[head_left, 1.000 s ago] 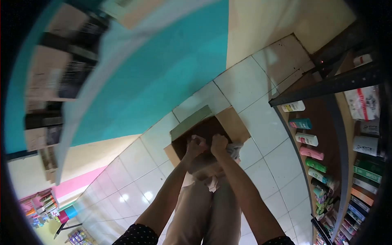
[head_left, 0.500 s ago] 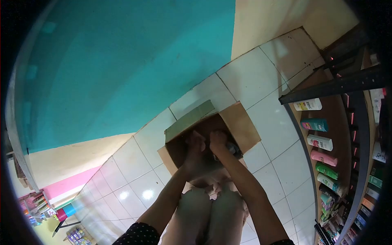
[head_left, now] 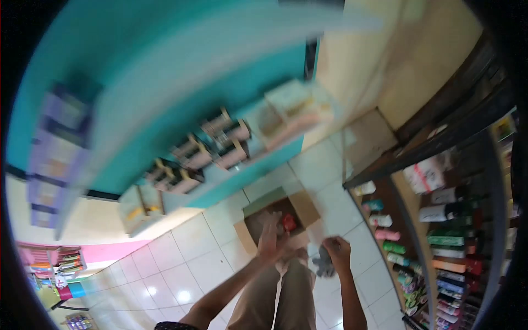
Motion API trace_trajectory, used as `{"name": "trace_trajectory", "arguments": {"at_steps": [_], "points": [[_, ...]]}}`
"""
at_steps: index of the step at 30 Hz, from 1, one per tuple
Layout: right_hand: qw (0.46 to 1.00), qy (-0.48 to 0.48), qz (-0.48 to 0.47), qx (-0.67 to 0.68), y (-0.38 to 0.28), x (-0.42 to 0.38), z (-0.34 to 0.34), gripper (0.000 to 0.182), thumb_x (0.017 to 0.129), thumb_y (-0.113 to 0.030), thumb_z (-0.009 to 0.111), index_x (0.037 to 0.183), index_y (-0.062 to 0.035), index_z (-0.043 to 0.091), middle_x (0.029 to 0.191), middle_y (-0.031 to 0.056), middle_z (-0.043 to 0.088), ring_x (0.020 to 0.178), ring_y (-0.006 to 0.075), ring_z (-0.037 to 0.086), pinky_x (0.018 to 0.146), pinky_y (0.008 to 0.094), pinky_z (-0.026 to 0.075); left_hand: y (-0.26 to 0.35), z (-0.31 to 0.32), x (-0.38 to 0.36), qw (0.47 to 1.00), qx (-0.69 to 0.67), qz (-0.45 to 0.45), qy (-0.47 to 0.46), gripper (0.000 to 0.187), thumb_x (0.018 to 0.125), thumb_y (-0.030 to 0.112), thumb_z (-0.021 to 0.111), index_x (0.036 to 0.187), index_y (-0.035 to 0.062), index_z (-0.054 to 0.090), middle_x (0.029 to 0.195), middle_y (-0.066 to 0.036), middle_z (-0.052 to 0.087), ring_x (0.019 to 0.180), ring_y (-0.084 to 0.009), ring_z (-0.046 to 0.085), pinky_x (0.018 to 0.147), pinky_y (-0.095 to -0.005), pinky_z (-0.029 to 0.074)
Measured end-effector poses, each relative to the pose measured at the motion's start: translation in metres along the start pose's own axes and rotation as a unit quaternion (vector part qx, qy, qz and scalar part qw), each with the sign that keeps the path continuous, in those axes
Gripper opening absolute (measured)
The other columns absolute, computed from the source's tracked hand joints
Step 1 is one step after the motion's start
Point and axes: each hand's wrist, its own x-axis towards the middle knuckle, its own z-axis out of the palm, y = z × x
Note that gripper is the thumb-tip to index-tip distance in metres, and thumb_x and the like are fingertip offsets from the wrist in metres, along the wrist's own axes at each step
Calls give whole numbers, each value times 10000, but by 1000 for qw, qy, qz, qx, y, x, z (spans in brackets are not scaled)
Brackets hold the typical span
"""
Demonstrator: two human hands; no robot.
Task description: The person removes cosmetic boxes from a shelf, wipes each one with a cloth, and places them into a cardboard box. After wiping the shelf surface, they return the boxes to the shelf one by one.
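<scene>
An open cardboard box (head_left: 309, 205) stands on the floor in front of my feet, its flaps folded outward. My left hand (head_left: 269, 231) reaches down into it, its fingers smeared by motion. Close to those fingers, inside the box, lies a small red item (head_left: 289, 222). Out to the right of the box, my right hand (head_left: 337, 249) is closed on a grey bundle (head_left: 323, 264), which hangs below the fingers over the floor tiles; blur hides its details.
To the right stands a dark-framed shelf (head_left: 412, 231) packed with bottles and boxes. A wall shelf (head_left: 231, 180) with small dark-and-pink boxes (head_left: 190, 151) juts out above the cardboard box. White tiled floor (head_left: 187, 258) spreads to the left.
My right hand has come out of the box and moved right with the grey bundle. My left hand stays in the box. The view has tilted up, bringing the wall shelf into sight.
</scene>
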Motion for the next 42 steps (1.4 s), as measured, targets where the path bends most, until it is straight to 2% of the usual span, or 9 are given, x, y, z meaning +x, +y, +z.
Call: {"name": "trace_trajectory", "arguments": {"at_steps": [2,4,8,14,18,28,31,38,42], "points": [[999,15,24,-43,-22,-30,-28,168,702,-156,628,735,8,609,648,39,584,622,80,519,570,220,406,110,-59,18,998,-48,37,30,573,701,80,578,1210,0,327,1221,-256,347,1147,-407,328,957,-430,279],[998,13,42,-33,-53,-58,-49,165,695,-149,624,731,10,606,627,45,584,581,87,524,546,228,415,201,-117,58,940,27,289,179,535,726,37,556,1207,-13,328,1192,-205,395,1061,-327,440,906,-407,339],[996,-1,78,-44,-127,-95,-72,169,687,-152,628,734,9,604,626,57,590,569,93,533,535,230,424,331,-187,148,911,112,286,275,552,695,68,608,1187,-5,368,1209,-166,393,1133,-359,350,942,-424,288],[995,-30,42,-83,-158,-117,-88,163,690,-145,630,756,0,595,626,60,583,587,107,542,556,241,431,337,-202,270,910,225,303,171,465,659,89,639,1082,24,458,1060,-154,480,1040,-329,427,865,-413,351],[993,2,78,-90,-136,-129,-98,192,690,-176,644,777,-12,594,652,98,598,594,168,567,573,281,439,339,-195,207,923,151,296,195,295,652,16,622,929,11,518,878,-117,548,835,-279,536,736,-365,427],[944,126,241,-189,26,-190,-116,159,682,-156,600,724,-3,606,615,97,582,564,168,542,548,296,434,52,-2,37,983,155,-83,-55,308,657,-13,559,944,50,466,907,-122,496,910,-322,479,723,-405,420],[916,140,324,-192,121,-227,-114,199,643,-202,601,684,-8,618,604,120,588,557,205,562,541,325,442,-94,52,4,972,187,-92,-104,316,664,-3,554,959,70,470,926,-128,502,921,-319,483,738,-404,429],[866,147,380,-288,286,-295,-104,203,592,-229,653,619,-33,609,571,105,586,531,235,563,540,358,452,-233,125,3,902,247,-272,-227,337,697,46,541,1025,85,473,991,-124,499,971,-298,482,774,-394,444],[861,158,380,-299,266,-262,-88,210,610,-188,653,661,9,600,550,96,578,526,172,556,530,304,458,-288,140,1,871,271,-209,-351,362,696,95,565,1037,47,456,990,-146,499,962,-311,503,755,-406,455]]}}
